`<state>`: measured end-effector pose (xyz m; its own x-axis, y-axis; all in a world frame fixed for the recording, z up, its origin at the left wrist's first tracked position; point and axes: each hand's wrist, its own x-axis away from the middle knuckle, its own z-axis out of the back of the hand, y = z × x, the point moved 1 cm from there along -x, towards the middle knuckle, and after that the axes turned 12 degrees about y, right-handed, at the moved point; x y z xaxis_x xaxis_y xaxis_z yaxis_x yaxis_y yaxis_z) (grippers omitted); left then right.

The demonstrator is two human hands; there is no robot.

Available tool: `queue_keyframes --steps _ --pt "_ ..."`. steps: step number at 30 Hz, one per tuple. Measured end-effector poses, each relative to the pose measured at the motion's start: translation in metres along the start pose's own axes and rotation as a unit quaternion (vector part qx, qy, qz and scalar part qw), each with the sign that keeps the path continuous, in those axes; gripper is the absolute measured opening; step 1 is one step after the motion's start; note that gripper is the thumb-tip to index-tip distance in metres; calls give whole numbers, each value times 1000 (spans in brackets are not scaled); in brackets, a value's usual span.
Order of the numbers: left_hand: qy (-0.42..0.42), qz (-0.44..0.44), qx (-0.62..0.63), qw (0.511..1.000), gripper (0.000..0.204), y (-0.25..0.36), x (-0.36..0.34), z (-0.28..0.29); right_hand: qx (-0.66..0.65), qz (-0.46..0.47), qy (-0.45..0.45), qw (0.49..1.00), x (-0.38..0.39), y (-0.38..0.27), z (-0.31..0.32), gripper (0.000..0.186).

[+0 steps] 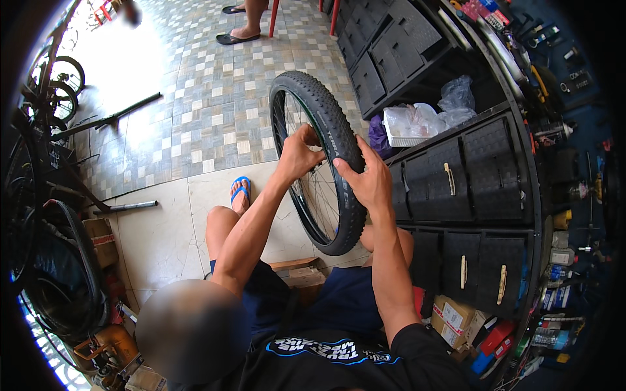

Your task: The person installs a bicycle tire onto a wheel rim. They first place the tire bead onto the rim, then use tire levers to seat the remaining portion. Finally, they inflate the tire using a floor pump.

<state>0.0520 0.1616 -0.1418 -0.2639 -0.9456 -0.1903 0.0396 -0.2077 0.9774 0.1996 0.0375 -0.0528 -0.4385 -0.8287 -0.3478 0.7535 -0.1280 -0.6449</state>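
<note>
Right grip (368, 179) grasps a tilted bicycle wheel (336, 125) at its three o'clock side; left grip (301, 153), partly hidden, reaches inside, its closure unclear. The bicycle wheel is at twelve o'clock from the lap (342, 300).

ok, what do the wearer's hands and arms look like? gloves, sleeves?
Left hand and right hand: no gloves, no watch visible. Forearms uncovered. Right sleeve: short, black. Left sleeve can't be seen behind the blurred head.
</note>
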Motion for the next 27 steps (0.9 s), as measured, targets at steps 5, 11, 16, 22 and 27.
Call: queue_keyframes --steps 5,11,16,22,27 --pt "-134 9 2 991 31 -3 -6 6 -4 1 -21 1000 -2 2 -1 77" --pt "-206 85 165 961 21 9 -7 18 -37 19 -44 998 -12 5 7 75" --pt "-173 107 73 976 56 12 -9 17 -43 63 -50 996 -23 9 17 77" --pt "-78 34 90 992 62 32 -12 5 -74 28 29 996 2 43 42 94" --pt "-43 5 119 992 62 80 -17 14 -195 -3 124 973 55 70 64 97"
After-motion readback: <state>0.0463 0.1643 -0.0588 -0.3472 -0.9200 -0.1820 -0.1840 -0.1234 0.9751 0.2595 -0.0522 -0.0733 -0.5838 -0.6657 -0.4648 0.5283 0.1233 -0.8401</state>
